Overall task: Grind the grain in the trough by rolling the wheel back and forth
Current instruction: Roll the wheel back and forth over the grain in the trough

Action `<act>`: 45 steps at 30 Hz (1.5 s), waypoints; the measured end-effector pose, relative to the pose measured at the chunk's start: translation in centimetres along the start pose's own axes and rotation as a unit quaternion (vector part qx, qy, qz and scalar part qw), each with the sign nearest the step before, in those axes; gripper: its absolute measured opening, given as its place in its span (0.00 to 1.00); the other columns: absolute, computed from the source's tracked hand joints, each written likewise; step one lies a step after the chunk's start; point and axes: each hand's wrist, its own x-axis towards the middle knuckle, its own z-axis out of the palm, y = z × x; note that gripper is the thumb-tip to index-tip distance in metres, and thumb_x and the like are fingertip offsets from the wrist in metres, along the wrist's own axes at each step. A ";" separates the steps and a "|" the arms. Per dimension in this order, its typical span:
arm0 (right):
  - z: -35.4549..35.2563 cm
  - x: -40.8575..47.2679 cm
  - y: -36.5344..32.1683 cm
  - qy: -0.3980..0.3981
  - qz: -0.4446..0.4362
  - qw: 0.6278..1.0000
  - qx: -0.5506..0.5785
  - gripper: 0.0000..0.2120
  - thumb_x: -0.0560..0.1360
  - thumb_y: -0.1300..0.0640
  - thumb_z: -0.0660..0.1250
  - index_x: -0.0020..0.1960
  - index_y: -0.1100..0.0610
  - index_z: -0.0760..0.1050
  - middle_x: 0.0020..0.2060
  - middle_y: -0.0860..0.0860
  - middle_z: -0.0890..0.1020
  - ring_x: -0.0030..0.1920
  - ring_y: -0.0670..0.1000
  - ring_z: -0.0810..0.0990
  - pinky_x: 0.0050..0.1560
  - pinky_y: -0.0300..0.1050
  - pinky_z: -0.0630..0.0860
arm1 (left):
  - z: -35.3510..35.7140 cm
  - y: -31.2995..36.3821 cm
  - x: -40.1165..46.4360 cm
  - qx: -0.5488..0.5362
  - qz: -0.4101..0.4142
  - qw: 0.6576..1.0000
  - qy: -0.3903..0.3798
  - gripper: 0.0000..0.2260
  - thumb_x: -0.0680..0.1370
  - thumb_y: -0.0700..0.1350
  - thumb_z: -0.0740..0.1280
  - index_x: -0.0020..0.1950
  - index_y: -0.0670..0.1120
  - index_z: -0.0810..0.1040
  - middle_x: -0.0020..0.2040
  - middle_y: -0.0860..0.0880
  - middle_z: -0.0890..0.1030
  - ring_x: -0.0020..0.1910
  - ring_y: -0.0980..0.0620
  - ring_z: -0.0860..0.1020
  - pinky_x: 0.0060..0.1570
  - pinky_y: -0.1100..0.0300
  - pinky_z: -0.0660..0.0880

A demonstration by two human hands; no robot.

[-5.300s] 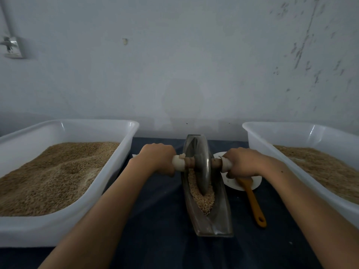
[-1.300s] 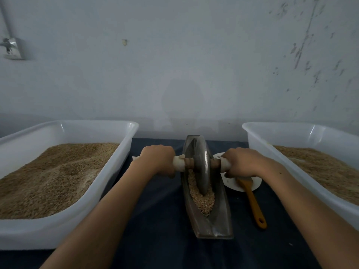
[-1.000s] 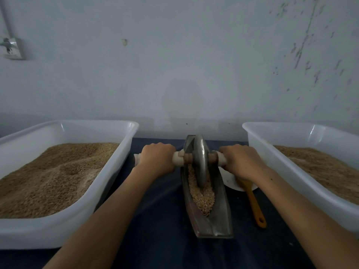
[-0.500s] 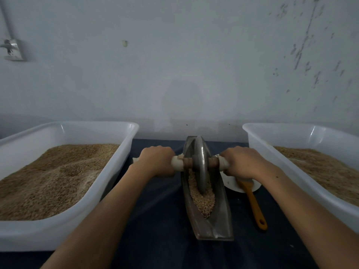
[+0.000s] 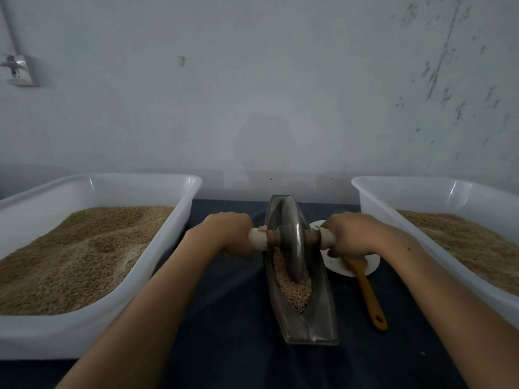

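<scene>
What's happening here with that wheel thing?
A person is grinding grain. The left hand and right hand grip the two ends of the axle of a metal wheel, which stands in the trough on grain. A tub of grain stands on either side.

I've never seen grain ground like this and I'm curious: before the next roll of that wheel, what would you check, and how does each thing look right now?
1. Left hand grips its end of the handle: ok.
2. Right hand grips the other end: ok.
3. Wheel sits inside the trough, not on its rim: ok.
4. Grain lies in the wheel's path toward the near end: ok.
5. Orange spatula and white dish lie outside the trough: ok, though close under the right hand.
6. Trough steady on the dark cloth: cannot tell.
</scene>
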 end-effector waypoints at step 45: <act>-0.4 -0.4 -0.5 0.008 -0.001 1.000 -0.013 0.07 0.73 0.53 0.69 0.46 0.49 0.71 0.43 0.50 0.79 0.45 0.51 0.79 0.43 0.44 0.74 | -0.4 0.2 -0.8 -0.021 0.001 1.000 -0.019 0.13 0.70 0.49 0.73 0.52 0.50 0.77 0.39 0.51 0.78 0.38 0.53 0.78 0.42 0.58 0.72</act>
